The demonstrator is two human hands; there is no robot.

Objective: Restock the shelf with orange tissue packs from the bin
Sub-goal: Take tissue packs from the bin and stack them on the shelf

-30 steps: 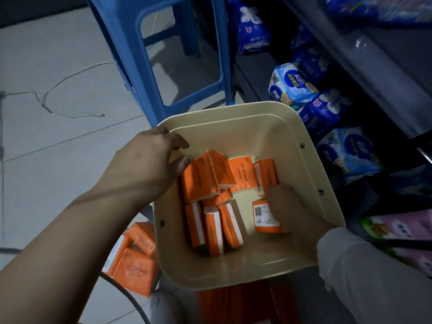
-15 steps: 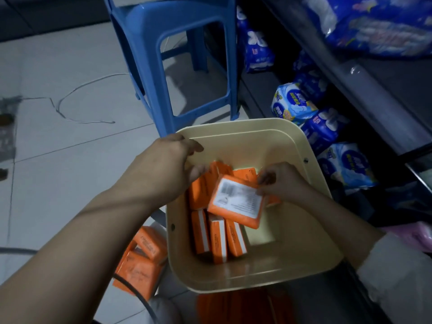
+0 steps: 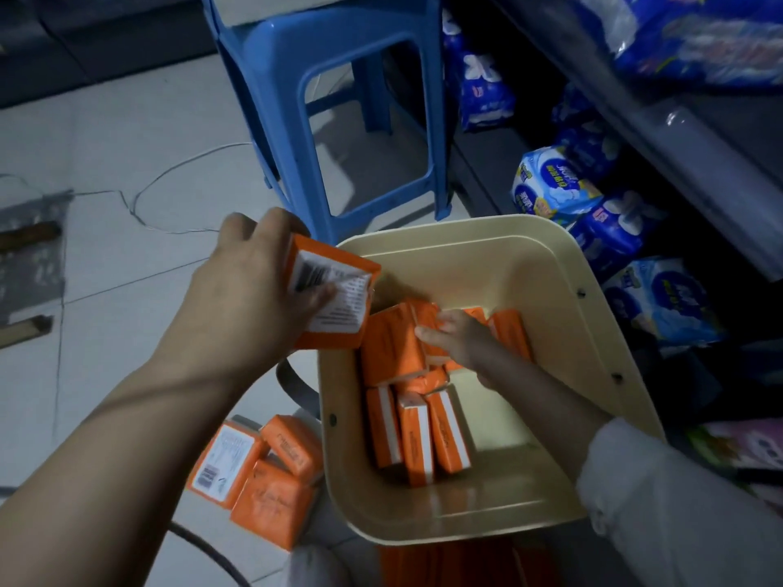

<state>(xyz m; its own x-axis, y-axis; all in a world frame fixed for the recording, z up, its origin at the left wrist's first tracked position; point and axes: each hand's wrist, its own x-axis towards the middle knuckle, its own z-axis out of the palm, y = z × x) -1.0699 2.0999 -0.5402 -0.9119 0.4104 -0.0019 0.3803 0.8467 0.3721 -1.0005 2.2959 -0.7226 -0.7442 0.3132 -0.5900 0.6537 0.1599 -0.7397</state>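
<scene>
A blue plastic stool (image 3: 339, 40) stands on the pale tiled floor (image 3: 106, 133). A thin wire (image 3: 146, 186) loops loosely over the tiles to its left. Further left, at the edge, lie two brownish bits (image 3: 29, 235), perhaps wood; the light is too dim to say. A dark cable (image 3: 212, 548) curves across the floor at the bottom. Behind the stool leans a blue pack (image 3: 483, 91). More blue-and-white packs (image 3: 551, 188) crowd together on the right, with large blue bags (image 3: 699, 40) above them. A pink pack (image 3: 741, 451) sits low at the right edge.
</scene>
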